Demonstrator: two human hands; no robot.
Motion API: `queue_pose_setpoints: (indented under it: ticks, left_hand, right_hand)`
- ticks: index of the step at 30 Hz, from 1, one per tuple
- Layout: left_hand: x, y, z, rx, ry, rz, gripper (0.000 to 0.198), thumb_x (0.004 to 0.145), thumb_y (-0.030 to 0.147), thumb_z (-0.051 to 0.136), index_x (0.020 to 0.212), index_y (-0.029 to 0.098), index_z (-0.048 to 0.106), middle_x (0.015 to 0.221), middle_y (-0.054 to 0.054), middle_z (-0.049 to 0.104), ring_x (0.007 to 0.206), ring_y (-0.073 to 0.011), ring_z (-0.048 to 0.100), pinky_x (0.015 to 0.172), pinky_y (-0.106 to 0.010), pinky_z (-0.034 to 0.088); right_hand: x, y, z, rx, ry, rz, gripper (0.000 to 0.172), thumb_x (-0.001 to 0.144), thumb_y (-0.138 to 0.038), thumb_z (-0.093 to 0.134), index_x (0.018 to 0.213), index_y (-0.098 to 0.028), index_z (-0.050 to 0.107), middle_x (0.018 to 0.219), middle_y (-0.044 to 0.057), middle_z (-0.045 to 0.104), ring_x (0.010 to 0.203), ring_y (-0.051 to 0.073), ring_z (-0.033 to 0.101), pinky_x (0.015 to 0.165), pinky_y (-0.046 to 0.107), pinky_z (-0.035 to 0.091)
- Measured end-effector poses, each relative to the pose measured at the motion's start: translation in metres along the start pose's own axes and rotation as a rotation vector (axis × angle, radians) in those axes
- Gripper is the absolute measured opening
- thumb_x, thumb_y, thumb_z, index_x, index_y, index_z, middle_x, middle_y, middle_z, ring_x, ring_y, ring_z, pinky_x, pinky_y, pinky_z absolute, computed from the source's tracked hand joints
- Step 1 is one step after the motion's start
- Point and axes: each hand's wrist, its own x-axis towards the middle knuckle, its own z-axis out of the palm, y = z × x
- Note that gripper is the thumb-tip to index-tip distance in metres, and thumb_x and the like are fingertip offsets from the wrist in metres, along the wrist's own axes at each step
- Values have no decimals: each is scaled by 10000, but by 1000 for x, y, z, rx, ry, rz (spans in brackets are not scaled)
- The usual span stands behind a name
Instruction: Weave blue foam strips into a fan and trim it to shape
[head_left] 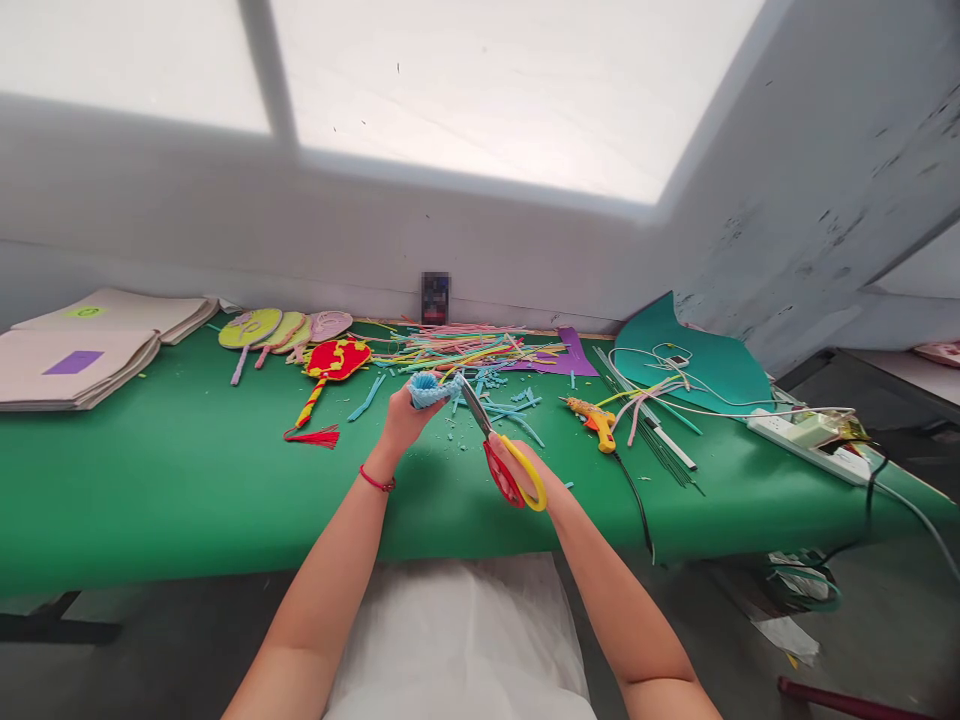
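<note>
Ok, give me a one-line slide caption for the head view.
Left hand holds a light-blue coiled piece while the right hand points red-and-yellow scissors at it above a green table.

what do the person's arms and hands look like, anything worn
Both forearms are bare, with no sleeves in view. The left hand and right hand wear no gloves. A thin red cord bracelet circles the left wrist.

Bright backlit window glare, warped edges

Green table (pixel 150 480), strips (pixel 465 350) (maybe foam), glue gun (pixel 596 418)
</note>
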Motion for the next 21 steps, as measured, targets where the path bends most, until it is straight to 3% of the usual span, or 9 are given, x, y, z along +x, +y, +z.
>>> queue_pose_setpoints:
  ticks: [9,16,21]
  left_hand:
    - [0,2,2,-50,30,-52,355,638,342,764,952,191,695,912,-55,714,843,-239,667,844,-446,522]
    - [0,0,4,-8,7,-28,327,677,320,731,965,174,680,926,-71,707,843,-235,664,833,-448,525]
    - [5,-7,4,-143,134,-75,401,608,315,780,968,180,667,1012,-104,699,976,-294,647,892,-500,503]
  right_hand:
    - [4,5,14,87,130,49,522,799,-674,466,556,-222,370,338,-51,388,252,87,344,258,216,284]
    - [4,9,17,185,102,-37,543,785,-686,485,532,-224,357,318,-61,353,241,82,327,263,212,261]
    - [3,11,13,212,78,-87,570,789,-734,427,543,-224,371,323,-62,350,250,87,336,295,221,297]
